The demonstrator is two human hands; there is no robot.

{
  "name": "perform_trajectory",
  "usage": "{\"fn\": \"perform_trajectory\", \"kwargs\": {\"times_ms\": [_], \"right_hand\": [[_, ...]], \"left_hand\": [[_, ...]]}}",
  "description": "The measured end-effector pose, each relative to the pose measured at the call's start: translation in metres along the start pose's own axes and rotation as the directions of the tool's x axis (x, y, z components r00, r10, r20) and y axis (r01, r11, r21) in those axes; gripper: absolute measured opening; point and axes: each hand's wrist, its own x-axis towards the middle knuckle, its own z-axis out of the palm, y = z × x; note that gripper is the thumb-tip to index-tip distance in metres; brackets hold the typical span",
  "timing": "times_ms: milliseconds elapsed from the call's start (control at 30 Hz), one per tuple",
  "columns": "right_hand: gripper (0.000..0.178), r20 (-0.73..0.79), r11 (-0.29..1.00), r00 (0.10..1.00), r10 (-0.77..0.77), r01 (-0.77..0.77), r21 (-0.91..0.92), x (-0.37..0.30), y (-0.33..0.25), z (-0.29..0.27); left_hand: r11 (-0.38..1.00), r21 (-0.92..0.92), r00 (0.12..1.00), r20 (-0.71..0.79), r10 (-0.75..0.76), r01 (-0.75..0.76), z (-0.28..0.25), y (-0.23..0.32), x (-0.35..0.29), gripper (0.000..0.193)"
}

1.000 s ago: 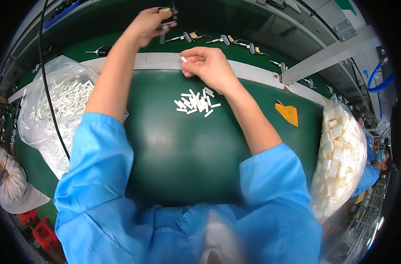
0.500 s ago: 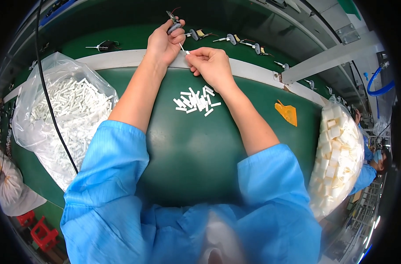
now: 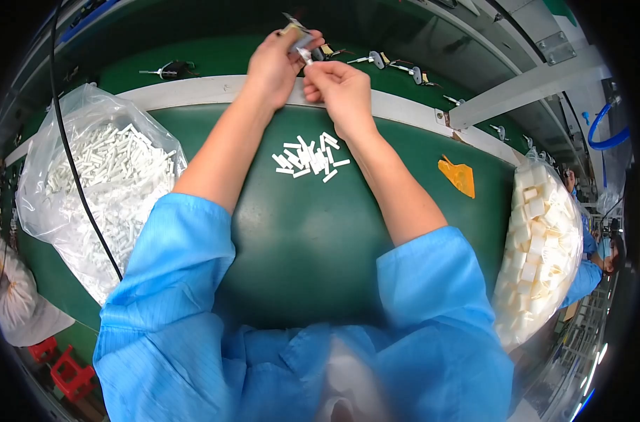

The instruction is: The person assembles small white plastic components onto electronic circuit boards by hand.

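Observation:
My left hand (image 3: 272,72), beyond the table's pale far rail, is closed round a small motor assembly (image 3: 302,40) with a grey disc and thin wires. Close against it, my right hand (image 3: 344,90) pinches a short white tube (image 3: 308,59) at the shaft end of that assembly. How far the tube sits on the shaft is hard to make out. Nearer to me, a loose pile of short white tubes (image 3: 307,160) lies on the green table (image 3: 299,239), below my wrists.
At left stands an open clear bag (image 3: 39,204) full of white tubes, crossed by a black cable (image 3: 77,169). A bag of off-white blocks (image 3: 534,246) is at right, near an orange scrap (image 3: 458,176). More motor assemblies (image 3: 411,72) line the green strip beyond the rail (image 3: 397,111).
Both hands have shifted slightly right. The left has turned the motor assembly, and the right has brought the white tube up close to the grey disc.

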Motion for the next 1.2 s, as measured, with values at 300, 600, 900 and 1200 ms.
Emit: {"fn": "perform_trajectory", "kwargs": {"times_ms": [300,600,900,1200], "right_hand": [[0.014,-0.033,0.883,0.949,-0.315,0.280,-0.377,0.000,0.001,0.000],[0.020,0.125,0.614,0.876,-0.465,0.421,-0.668,0.000,-0.016,-0.018],[0.016,0.496,0.261,0.860,0.116,0.455,-0.851,-0.058,-0.059,-0.034],[0.008,0.537,0.242,0.842,-0.052,0.532,-0.811,-0.055,-0.047,-0.019]], "left_hand": [[0.937,0.327,0.978,-0.124,0.170,-0.122,0.004,-0.011,-0.011,0.019],[0.814,0.569,0.984,-0.044,0.175,-0.120,0.010,0.000,0.010,0.025],[-0.324,0.923,0.965,0.248,0.091,-0.207,-0.047,0.049,0.068,0.034],[-0.590,0.786,0.981,0.125,-0.146,-0.187,-0.093,0.137,0.019,0.050]]}}
